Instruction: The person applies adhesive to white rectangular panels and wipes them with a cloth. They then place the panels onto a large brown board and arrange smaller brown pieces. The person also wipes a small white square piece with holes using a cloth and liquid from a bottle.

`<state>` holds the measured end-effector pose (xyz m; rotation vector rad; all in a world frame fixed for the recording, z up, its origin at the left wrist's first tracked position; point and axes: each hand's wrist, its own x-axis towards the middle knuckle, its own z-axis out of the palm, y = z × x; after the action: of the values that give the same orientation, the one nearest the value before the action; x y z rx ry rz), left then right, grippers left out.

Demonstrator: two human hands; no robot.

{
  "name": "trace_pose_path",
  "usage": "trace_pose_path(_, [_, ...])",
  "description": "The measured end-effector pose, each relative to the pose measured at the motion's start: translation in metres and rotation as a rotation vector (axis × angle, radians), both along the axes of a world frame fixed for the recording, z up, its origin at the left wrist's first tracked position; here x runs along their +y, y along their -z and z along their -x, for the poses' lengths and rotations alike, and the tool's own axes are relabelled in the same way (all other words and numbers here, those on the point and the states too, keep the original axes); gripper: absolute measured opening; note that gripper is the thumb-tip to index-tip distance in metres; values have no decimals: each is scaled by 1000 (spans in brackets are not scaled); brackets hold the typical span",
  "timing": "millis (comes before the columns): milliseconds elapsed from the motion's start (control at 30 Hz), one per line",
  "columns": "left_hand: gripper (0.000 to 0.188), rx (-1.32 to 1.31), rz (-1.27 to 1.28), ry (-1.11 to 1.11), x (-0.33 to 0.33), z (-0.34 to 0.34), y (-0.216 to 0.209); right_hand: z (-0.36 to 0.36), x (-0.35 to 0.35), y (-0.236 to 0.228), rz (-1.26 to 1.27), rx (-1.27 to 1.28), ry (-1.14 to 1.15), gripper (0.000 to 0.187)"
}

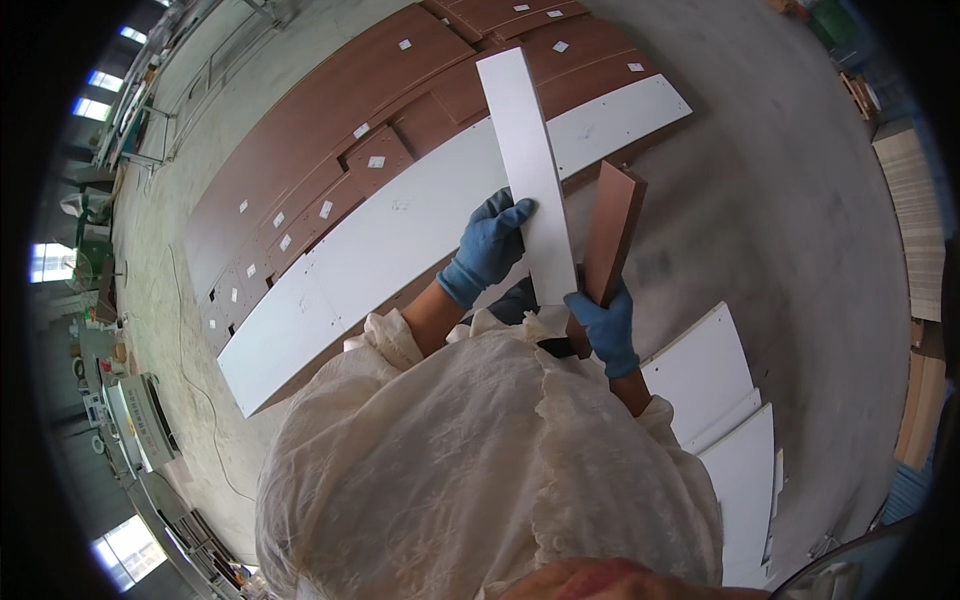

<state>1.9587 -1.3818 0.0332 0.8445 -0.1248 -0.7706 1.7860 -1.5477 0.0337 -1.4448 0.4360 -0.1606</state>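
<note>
My left hand (490, 243), in a blue work glove, grips the left edge of a long, narrow white board (527, 165), its thumb on the board's face. The board points away from me, and its near end lies beside my other hand. My right hand (607, 325), gloved in the same blue, is closed around the lower end of a shorter reddish-brown board (612, 230). That brown board tilts up to the right of the white one. Whether my right fingers also touch the white board's near corner, I cannot tell.
Ahead, a long white panel (400, 215) lies before several brown panels (300, 150) bearing small white labels. White panels (715, 370) are stacked low at my right. A cable (195, 385) runs across the concrete floor at left. Stacked boards (912, 220) stand at the far right.
</note>
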Motion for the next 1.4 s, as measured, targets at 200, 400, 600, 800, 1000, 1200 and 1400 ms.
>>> trace_pose_path(200, [40,103,175,17,-137,-77,23,-76,-121,4,262,-106,44,55])
trace_pose_path(400, [57,-362,-286,194,-292,-148,30,-131,-242,-28,1039,-96,36,74])
trace_pose_path(600, [76,114,104,124,-457,-191,-1,-176,-350,-43,1175,-107,-35,72])
trace_pose_path(800, [90,46,194,226,-609,-232,-21,-186,-537,-26,1037,-282,248,74])
trace_pose_path(1000, [98,9,93,165,-731,-273,-28,-205,-735,-22,431,-151,399,44])
trace_pose_path(1200, [89,-67,-175,69,-797,-314,-12,-274,-860,-12,319,-246,297,34])
trace_pose_path(1400, [62,-71,-440,23,-833,-358,70,-358,-955,18,279,-191,228,40])
